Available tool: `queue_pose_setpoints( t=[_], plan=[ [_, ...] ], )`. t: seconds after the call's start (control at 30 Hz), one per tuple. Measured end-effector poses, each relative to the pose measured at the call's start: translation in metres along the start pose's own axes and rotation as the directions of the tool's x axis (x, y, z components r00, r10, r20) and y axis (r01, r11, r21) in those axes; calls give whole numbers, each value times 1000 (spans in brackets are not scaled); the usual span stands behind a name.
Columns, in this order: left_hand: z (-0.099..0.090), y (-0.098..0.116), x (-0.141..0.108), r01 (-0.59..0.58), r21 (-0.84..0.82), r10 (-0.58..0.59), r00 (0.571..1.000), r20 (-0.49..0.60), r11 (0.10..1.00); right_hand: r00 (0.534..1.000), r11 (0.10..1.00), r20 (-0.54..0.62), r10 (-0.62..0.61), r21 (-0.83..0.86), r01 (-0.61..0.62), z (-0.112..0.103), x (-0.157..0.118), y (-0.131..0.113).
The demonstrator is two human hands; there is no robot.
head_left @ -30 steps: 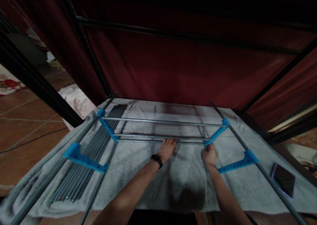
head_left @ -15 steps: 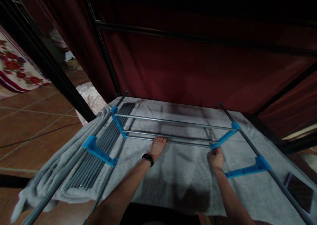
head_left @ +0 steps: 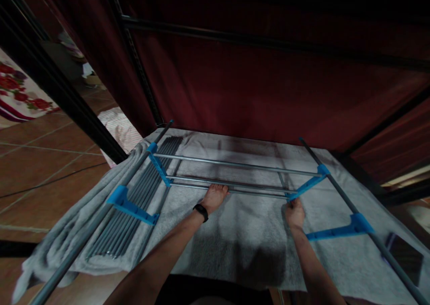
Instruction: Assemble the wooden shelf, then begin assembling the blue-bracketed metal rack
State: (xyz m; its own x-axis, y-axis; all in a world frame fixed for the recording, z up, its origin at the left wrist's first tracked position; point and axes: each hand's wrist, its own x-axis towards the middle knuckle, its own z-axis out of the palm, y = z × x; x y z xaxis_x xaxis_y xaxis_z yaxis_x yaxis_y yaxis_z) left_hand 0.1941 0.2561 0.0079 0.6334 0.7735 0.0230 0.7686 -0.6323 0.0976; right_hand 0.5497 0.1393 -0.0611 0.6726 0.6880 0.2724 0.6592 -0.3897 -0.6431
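A partly assembled rack of grey metal tubes and blue plastic brackets stands over a grey blanket. My left hand [head_left: 215,198], with a black wristband [head_left: 200,212], has its fingers curled over the lower metal rod [head_left: 250,192] near its middle. At the right end of the rods, my right hand [head_left: 294,214] is closed on the lower tip of a blue bracket [head_left: 306,187]; its fingertips are partly hidden. An upper rod [head_left: 235,164] runs between this bracket and the far left blue bracket [head_left: 159,165]. Two nearer brackets, left [head_left: 132,208] and right [head_left: 346,231], have no rod between them.
Several loose metal tubes [head_left: 131,211] lie side by side on the grey blanket [head_left: 235,242] at left. A dark flat device [head_left: 403,255] lies at the right edge. Behind hangs a dark red curtain [head_left: 251,99] on a black frame. Tiled floor [head_left: 43,175] shows at left.
The camera view has shifted slightly. Both hands stay at the same places on the rod and bracket, with no clear movement of the rack.
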Motion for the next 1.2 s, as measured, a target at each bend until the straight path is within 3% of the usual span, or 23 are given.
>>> queue_pose_setpoints(
  t=[0.4,0.77,1.2],
  plan=[
    [-7,0,0,-6,-44,9,998,62,999,999,999,-27,-24,21,25,0,-2,-2],
    [-12,-1,2,-22,19,20,996,85,1000,999,999,-51,7,53,-4,2,-4,-10],
    [-7,-10,10,-78,22,76,992,103,997,997,996,-82,2,86,5,5,-3,-15]
  ],
)
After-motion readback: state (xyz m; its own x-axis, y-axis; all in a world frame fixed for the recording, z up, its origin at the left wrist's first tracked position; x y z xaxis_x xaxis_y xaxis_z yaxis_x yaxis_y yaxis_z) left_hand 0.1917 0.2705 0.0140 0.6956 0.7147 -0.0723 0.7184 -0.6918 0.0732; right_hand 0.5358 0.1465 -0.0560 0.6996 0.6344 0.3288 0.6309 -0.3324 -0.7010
